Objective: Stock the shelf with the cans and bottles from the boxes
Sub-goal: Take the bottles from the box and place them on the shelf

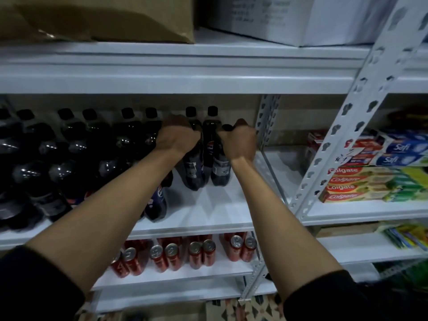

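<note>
Both my arms reach into the middle shelf. My left hand grips the neck of a dark cola bottle that stands on the shelf board. My right hand grips the top of a second dark cola bottle just to its right; the black cap shows between my fingers. Another bottle stands behind, between the two hands. Rows of the same dark bottles fill the shelf to the left. Red cans stand in pairs on the shelf below.
A white perforated upright bounds the bay on the right. Beyond it lie stacked toothpaste boxes. A brown carton and a white box sit on the top shelf. Bare white board lies right of the held bottles.
</note>
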